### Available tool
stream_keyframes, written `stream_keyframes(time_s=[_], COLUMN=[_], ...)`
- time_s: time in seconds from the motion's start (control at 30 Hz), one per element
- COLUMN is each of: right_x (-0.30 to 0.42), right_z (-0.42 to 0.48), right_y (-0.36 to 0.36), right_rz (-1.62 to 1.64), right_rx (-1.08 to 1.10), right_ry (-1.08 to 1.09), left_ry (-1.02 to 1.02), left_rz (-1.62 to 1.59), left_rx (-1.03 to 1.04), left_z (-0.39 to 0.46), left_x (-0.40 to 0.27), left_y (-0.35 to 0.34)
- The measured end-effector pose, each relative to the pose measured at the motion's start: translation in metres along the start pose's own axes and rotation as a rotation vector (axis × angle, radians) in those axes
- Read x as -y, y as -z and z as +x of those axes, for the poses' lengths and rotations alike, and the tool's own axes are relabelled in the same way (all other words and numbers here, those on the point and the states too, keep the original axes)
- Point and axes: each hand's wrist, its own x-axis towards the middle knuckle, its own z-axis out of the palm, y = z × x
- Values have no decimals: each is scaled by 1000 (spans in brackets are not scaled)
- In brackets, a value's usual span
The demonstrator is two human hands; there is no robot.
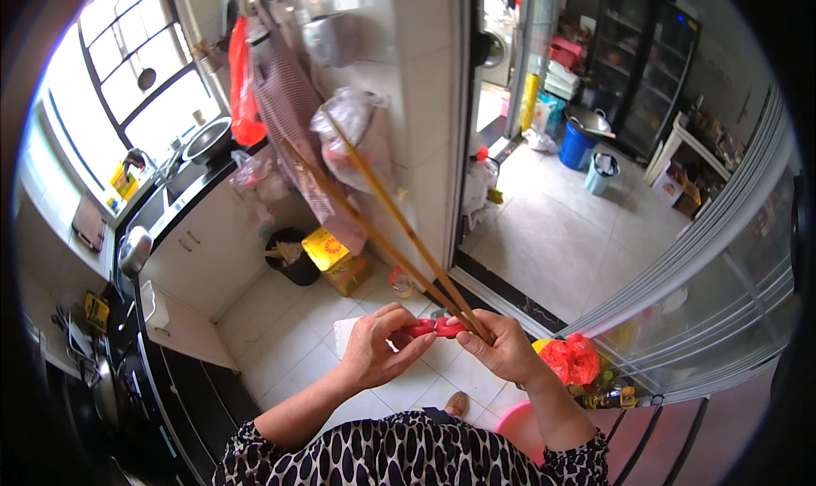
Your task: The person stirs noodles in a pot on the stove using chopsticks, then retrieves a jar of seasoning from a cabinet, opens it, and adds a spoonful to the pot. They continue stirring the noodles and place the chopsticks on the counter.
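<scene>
My left hand (381, 347) pinches one red loop of what look like scissors (421, 327), held in front of my body above the tiled floor. My right hand (503, 347) has its fingers on the other red loop and also grips a pair of long wooden chopsticks (408, 231). The chopsticks point away from me, up and to the left, and spread apart toward their far ends. A small grey part shows just beyond the red loops; the rest of the scissors is hidden behind the loops and fingers.
A black bin (292, 256) and a yellow carton (335, 259) stand by the wall, near a bottle (401, 282). To the left runs a counter with a sink (153, 208). A pink basin (519, 425) and red plastic bag (569, 360) sit at my right. A doorway threshold (510, 288) lies ahead-right.
</scene>
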Motion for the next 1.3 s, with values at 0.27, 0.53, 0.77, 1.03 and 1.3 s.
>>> stream_keyframes(time_s=[0.27, 0.53, 0.77, 1.03, 1.3], right_x=[-12, -50, -52, -62, -88], right_z=[4, 51, 137, 220, 290], right_y=[98, 170, 242, 318, 418], right_rz=[54, 80, 57, 120, 63], right_rx=[-206, -334, -451, -588, -481], right_ry=[-108, -100, -21, -76, -44], left_ry=[-208, -267, -345, -488, -541], left_rz=[24, 35, -50, -56, 60], left_rx=[85, 152, 187, 0, -190], left_z=[99, 201, 322, 450, 547], left_x=[-12, 9, 45, 65, 81], left_y=[-73, -109, -129, -155, -195])
